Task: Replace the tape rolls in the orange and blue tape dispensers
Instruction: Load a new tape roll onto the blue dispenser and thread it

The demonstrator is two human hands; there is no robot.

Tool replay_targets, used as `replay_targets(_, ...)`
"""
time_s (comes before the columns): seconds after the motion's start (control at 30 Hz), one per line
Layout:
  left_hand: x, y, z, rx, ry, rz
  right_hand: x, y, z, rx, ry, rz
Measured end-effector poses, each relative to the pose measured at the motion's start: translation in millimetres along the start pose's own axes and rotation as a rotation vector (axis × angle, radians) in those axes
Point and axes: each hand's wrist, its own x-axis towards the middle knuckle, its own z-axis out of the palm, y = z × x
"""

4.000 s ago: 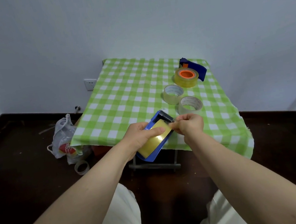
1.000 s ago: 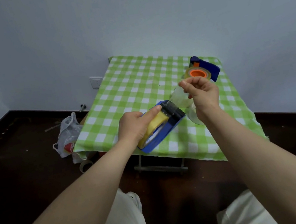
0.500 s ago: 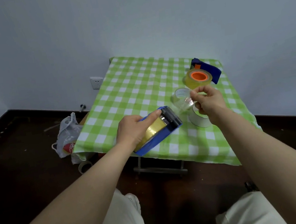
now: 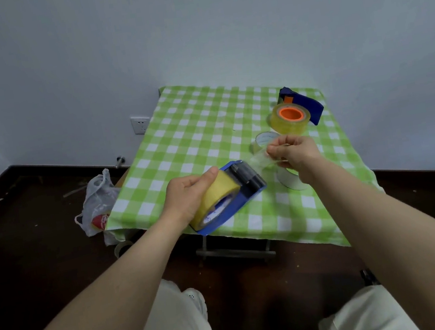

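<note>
left hand holds blue dispenser, right hand pinches tape strip

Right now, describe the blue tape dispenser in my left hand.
The blue tape dispenser is a plastic-looking frame with a dark roller at its far end, carrying a yellowish tape roll. The left hand grips it round the roll, tilted over the near edge of the green checked table. A clear tape strip runs from the roller into the pinching right hand.

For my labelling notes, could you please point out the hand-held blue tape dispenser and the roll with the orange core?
blue tape dispenser (image 4: 245, 201): head view, on its blue side plate.
roll with the orange core (image 4: 291, 114): head view, on the orange core.
</note>
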Motion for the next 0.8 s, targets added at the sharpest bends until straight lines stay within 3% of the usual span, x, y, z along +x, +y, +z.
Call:
replay_targets(0.3,-0.4,4.1,-9.4,-0.244,0.19,-0.063,-3.7,5.0,34.1,0.234,-0.087,0.349)
replay_targets(0.43,-0.8,15.9,-8.9,-0.31,0.226,-0.052,-9.7,4.0,41.8,0.453,-0.151,0.519)
replay_targets(0.57,-7.4,22.3,-6.0,-0.356,0.262,-0.036,-9.7,4.9,41.8,0.628,-0.107,0.56)
replay_targets(0.67,-6.9,36.6,-1.9,-0.529,0.382,-0.079,-18.5,24.8,43.0,0.765,-0.092,0.618)
replay_targets(0.73,-0.8,53.8,-6.2,-0.56,0.389,-0.042,-25.6,39.6,40.1,0.74,-0.115,0.61)
replay_targets(0.8,3.8,63.7,-11.7,-0.463,0.331,0.014,-22.0,40.6,28.6,0.553,-0.129,0.496)
